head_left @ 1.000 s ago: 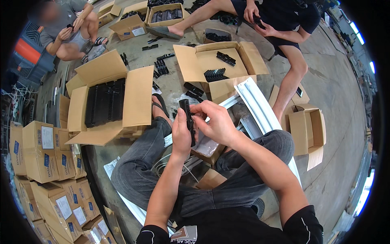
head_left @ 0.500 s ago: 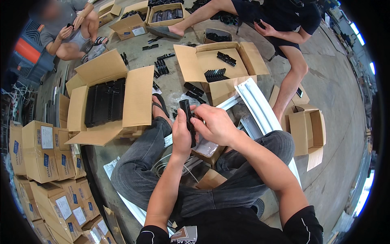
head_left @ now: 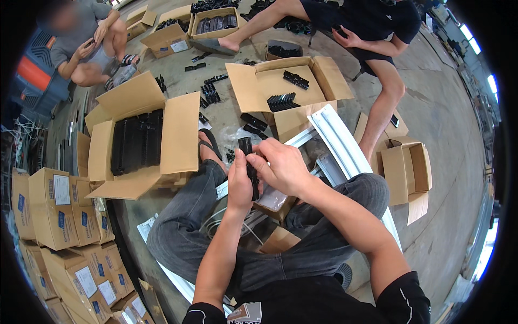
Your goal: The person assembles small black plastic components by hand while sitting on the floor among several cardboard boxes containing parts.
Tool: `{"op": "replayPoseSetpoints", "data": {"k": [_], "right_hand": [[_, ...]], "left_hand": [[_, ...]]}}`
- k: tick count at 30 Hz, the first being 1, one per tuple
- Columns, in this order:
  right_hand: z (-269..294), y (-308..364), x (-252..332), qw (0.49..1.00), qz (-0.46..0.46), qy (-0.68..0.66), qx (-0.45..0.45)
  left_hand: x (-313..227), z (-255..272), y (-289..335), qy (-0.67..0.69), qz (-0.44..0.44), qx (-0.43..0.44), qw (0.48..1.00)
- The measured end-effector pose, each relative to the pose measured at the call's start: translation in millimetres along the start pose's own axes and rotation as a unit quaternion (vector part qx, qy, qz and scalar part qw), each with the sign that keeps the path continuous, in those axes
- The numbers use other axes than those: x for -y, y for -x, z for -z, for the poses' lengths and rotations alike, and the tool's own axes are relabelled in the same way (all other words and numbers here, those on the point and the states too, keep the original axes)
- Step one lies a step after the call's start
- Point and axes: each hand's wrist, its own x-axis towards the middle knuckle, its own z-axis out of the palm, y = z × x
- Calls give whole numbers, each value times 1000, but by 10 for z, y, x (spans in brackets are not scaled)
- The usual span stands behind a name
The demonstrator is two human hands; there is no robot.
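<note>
My left hand (head_left: 240, 183) is wrapped round a long, narrow black plastic part (head_left: 245, 144), held upright above my lap. The thumb and bent fingers of my right hand (head_left: 285, 166) pinch against that part's right side, and their tips are partly hidden. Just below my hands, a small carton (head_left: 279, 211) with clear plastic in it stands between my legs. Beyond them, more black parts (head_left: 253, 122) lie on the floor beside crumpled clear film.
An open carton (head_left: 181, 135) packed with black parts stands left; another (head_left: 328, 81) holding several stands ahead. White metal profiles (head_left: 345, 143) run beside my right knee. Stacked cartons (head_left: 51, 216) line the left. Two people sit ahead, one with a leg (head_left: 386, 108) stretched near an open box (head_left: 413, 173).
My right fingers have shifted slightly along the black part, while my left hand keeps its grip. The view has turned a little, so the surroundings sit slightly further left.
</note>
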Motion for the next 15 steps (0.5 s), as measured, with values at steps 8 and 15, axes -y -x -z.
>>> {"op": "replayPoseSetpoints", "data": {"k": [8, 15], "right_hand": [[-43, 4, -47, 999, 3, 29, 22], [-51, 7, -29, 998, 41, -10, -39]], "left_hand": [[12, 3, 3, 0, 10, -2, 1000], [-34, -17, -2, 14, 8, -4, 1000]]}}
